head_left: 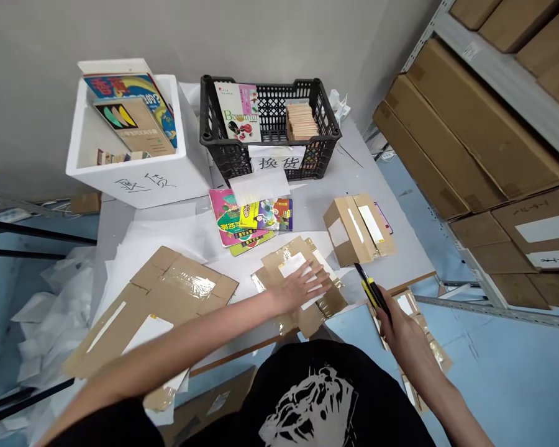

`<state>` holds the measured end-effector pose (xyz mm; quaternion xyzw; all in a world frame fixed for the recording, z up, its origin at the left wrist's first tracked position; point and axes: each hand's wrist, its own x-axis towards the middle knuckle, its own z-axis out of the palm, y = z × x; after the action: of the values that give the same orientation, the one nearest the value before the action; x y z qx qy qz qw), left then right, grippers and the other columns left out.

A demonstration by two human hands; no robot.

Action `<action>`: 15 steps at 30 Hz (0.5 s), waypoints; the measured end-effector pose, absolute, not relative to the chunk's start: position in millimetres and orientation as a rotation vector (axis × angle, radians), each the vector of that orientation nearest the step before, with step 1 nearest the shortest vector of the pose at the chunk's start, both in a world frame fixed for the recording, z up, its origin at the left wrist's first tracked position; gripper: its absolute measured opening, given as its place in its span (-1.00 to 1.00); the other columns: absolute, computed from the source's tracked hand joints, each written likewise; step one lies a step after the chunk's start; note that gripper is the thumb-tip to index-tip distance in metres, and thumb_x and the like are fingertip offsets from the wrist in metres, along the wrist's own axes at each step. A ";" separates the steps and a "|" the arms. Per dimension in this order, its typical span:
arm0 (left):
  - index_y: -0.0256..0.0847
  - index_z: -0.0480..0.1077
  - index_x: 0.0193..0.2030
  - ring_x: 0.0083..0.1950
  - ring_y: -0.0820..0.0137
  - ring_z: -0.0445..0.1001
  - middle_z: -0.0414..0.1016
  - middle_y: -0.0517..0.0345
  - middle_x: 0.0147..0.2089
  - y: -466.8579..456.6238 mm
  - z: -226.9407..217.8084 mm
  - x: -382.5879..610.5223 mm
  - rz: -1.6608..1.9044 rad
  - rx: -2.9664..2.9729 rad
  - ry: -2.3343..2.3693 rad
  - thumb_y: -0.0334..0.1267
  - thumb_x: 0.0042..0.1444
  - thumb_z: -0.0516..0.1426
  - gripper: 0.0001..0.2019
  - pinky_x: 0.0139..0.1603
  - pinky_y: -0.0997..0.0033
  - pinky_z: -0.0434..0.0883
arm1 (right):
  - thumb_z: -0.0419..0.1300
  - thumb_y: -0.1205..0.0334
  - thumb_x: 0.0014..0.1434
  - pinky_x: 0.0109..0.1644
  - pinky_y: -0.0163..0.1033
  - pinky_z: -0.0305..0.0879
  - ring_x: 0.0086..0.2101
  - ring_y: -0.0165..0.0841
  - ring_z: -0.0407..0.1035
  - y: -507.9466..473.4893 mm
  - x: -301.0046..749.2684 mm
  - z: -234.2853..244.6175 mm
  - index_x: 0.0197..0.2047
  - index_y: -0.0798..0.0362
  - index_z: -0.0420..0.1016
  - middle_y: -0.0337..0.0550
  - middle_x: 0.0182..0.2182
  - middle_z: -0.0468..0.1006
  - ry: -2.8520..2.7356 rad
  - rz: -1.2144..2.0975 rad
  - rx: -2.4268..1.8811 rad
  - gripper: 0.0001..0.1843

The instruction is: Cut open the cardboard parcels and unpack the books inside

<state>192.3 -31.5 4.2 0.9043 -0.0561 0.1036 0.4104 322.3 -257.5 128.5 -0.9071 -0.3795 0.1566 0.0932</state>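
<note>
My left hand [300, 288] lies flat, fingers spread, on a flattened cardboard box [272, 264] at the table's front edge. Tape and a white label show on that cardboard. In my right hand [398, 323] is a yellow and black box cutter [375, 295], its dark blade pointing up and left, held just past the table's front edge. Beyond the blade stands a small closed carton [349, 233] with white labels. Left of my left hand lies a larger opened-out cardboard sheet [168, 298]. Colourful books [246, 220] lie in a stack behind the flattened box.
A white foam box [125, 174] with books and a black plastic crate [270, 133] with books stand at the table's back. Shelving with cartons [447, 143] rises on the right. Flattened cardboard [412, 310] lies below the table's right front. Crumpled white plastic [60, 310] fills the left floor.
</note>
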 end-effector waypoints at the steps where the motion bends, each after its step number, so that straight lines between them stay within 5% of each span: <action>1: 0.18 0.29 0.16 0.32 0.17 0.21 0.36 0.14 0.22 -29.6 -2.7 196.8 0.302 2.242 -0.121 0.02 -0.02 0.19 -0.46 0.32 -0.01 0.11 | -0.18 0.08 0.31 -0.52 -0.25 0.28 -0.58 -0.27 0.42 -252.9 324.5 125.3 0.25 0.07 0.19 -0.15 -0.52 0.53 -1.093 0.509 -2.657 -0.48; 6: 0.26 0.15 0.26 0.24 0.12 0.31 0.31 0.11 0.26 -20.6 -23.4 229.3 0.319 2.224 0.178 0.00 -0.01 0.16 -0.37 0.19 -0.06 0.25 | -0.18 0.05 0.29 -0.53 -0.27 0.25 -0.62 -0.34 0.35 -245.6 331.3 106.6 0.28 0.08 0.15 -0.22 -0.57 0.45 -0.956 0.699 -2.504 -0.44; 10: 0.09 0.36 0.12 0.25 0.09 0.31 0.36 0.03 0.22 -21.2 -6.6 247.5 0.049 2.225 -0.088 0.09 -0.09 0.20 -0.42 0.25 -0.05 0.16 | -0.19 0.02 0.29 -0.50 -0.27 0.26 -0.62 -0.35 0.32 -248.3 340.6 99.5 0.29 0.08 0.12 -0.28 -0.59 0.39 -0.878 0.791 -2.422 -0.42; 15: 0.00 0.43 0.06 0.41 0.03 0.00 0.18 -0.05 0.34 -30.8 25.9 236.7 -0.432 2.320 -0.095 0.14 -0.27 0.29 -0.33 0.30 -0.17 -0.03 | -0.18 0.01 0.30 -0.49 -0.26 0.28 -0.63 -0.37 0.30 -243.0 359.5 99.1 0.30 0.03 0.10 -0.32 -0.59 0.38 -0.833 0.862 -2.354 -0.43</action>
<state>236.7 -30.8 25.9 0.9085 -0.0372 -0.1694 0.3802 359.5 -243.0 99.1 -0.8634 -0.3057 0.3163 0.2472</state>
